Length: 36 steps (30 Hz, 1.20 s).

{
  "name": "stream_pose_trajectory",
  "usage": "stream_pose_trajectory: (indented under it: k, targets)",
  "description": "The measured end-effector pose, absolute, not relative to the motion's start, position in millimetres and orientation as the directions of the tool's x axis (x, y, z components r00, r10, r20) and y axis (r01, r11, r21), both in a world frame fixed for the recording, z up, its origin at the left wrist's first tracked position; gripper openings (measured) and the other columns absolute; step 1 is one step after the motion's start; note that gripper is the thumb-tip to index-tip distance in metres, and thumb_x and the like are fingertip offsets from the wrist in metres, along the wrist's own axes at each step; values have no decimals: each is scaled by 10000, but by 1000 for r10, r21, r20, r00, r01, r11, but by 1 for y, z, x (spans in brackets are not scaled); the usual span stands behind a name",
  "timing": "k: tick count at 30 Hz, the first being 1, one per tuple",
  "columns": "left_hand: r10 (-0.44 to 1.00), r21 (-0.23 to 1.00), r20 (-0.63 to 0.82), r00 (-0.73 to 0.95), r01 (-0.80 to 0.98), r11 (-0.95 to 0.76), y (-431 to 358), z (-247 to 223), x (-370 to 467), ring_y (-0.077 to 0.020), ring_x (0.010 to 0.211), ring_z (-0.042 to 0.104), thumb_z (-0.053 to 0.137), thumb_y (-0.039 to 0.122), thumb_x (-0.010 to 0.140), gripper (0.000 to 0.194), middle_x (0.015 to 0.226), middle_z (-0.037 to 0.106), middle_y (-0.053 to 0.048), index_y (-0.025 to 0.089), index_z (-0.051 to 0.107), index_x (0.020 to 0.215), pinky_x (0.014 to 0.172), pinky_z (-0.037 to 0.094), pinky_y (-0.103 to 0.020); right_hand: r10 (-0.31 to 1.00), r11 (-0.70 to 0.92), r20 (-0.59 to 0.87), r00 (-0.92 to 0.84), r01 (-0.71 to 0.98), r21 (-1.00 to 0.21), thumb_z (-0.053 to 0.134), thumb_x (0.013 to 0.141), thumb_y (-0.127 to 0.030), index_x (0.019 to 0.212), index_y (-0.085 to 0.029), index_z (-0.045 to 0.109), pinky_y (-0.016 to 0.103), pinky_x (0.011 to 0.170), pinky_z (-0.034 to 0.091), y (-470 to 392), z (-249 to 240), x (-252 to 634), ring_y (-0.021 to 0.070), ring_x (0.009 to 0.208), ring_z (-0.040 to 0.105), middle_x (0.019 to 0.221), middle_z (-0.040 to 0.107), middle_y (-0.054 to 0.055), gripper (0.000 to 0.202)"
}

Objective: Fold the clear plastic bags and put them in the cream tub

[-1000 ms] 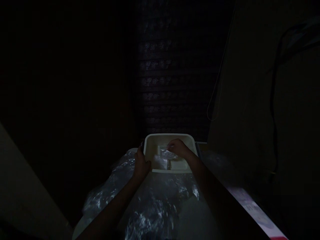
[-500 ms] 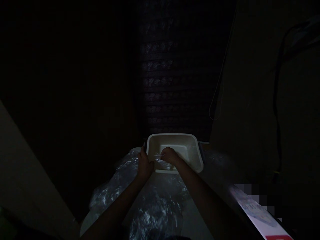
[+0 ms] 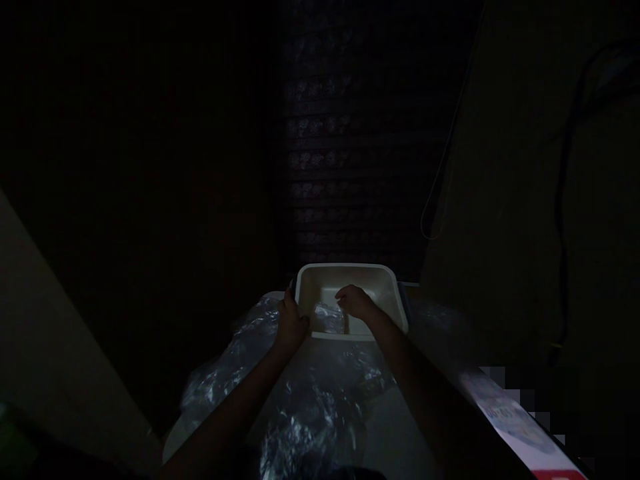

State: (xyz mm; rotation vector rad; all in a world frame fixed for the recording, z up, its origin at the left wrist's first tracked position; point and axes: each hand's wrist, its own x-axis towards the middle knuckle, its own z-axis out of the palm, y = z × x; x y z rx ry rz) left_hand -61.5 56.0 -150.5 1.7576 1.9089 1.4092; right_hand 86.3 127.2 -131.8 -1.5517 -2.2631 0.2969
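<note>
A pale rectangular plastic basin (image 3: 350,267) with rounded corners stands in front of me. My left hand (image 3: 291,324) is closed on its left rim at the near corner. Inside, toward the near left, lies a small clear plastic packet (image 3: 329,319); its contents are too dark to make out. Just above and right of it, my right hand (image 3: 354,301) reaches into the basin, its thumb and fingertips slightly apart with nothing visible between them.
Crumpled clear plastic sheeting (image 3: 310,427) spreads over the pale table (image 3: 395,427). A lit phone screen (image 3: 520,420) glows at the lower right. Behind the basin hang dark patterned blinds (image 3: 320,160) with a loop of cord (image 3: 430,233). The room is very dark.
My right hand has let go of the plastic packet and moved slightly up and right. The packet now lies in the basin. My left hand stays on the rim.
</note>
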Motion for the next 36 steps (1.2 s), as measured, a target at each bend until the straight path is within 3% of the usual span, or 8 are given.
stream_pose_trajectory:
  k: [8,13,16,19,24,28,32,36]
  targets:
    - [852,599,437,-288,800,-37,80,-133,-66,-195,898,453,425,99,602,401,932,521,-99,70,472,999,772,352,-285,901,432,143,-408,832,-347,430,679,-248,740,-162,609,181,544,338,116,-112,115,121,664,539,766,615,46,207]
    - [835,590,458,-306,807,-28,93,-130,-68,-170,818,510,356,161,695,301,881,565,-80,101,516,943,679,391,-244,900,436,138,-414,843,-314,333,731,-412,694,-157,610,210,519,319,107,-101,124,134,603,527,702,611,59,378]
    - [828,571,473,-302,821,-28,93,-128,-69,-163,758,535,307,194,736,287,796,588,-66,118,556,858,643,399,-238,874,487,169,-456,825,-287,279,756,-414,687,-160,602,219,547,319,102,-100,125,135,625,525,702,608,54,417]
    - [809,537,510,-292,843,-34,88,-122,-66,-176,797,521,277,199,753,307,814,578,-84,110,557,845,687,386,-266,841,531,279,-463,804,-267,321,755,-332,730,-173,589,223,616,321,97,-100,127,135,709,521,757,606,39,313]
    - [728,405,646,-232,912,-70,68,-103,-40,-225,1030,344,345,216,728,322,1092,416,-119,115,454,1014,836,274,-344,751,584,521,-405,776,-238,369,712,-182,806,-177,567,202,709,307,86,-87,146,114,808,493,856,585,22,219]
    - [769,198,638,47,955,-222,45,-88,-6,-201,966,390,352,199,726,277,1006,471,-90,134,472,967,822,279,-323,798,539,428,-425,821,-190,327,723,-174,835,-161,562,190,639,336,69,-85,166,114,741,514,832,588,39,261]
    - [829,121,512,226,936,-330,21,-93,19,-180,928,416,363,159,712,254,941,510,-65,159,489,932,803,284,-304,813,550,301,-498,827,-116,450,657,-241,834,-171,572,217,645,344,44,-104,178,149,767,508,823,588,52,225]
    - [865,118,434,252,936,-332,5,-113,25,-166,869,460,386,127,685,260,904,538,-66,156,508,913,757,317,-280,771,608,244,-588,794,-7,625,471,-346,992,-206,493,331,780,278,22,-128,179,237,968,382,1017,497,78,556]
